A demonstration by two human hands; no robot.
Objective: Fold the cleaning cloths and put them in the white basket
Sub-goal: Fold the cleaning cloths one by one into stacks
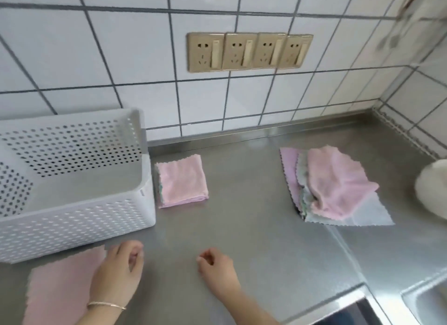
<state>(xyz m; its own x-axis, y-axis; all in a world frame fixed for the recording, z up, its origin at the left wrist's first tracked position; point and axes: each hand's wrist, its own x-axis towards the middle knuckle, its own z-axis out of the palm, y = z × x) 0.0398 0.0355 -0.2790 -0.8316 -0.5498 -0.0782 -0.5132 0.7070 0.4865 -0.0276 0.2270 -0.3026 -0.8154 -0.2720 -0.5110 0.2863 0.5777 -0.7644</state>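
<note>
Two hands on steel counter (242,240), left hand (118,274) beside pink cloth (58,288) (flat), right hand (215,266) loosely curled

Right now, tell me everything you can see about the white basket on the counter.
The white basket is a rectangular bin that looks like plastic, its walls perforated with rows of small holes, its rim smooth. It stands upright on the steel counter at the left, against the tiled wall, and looks empty. A folded pink cloth stack lies right beside its right wall; whether they touch is unclear.
</note>
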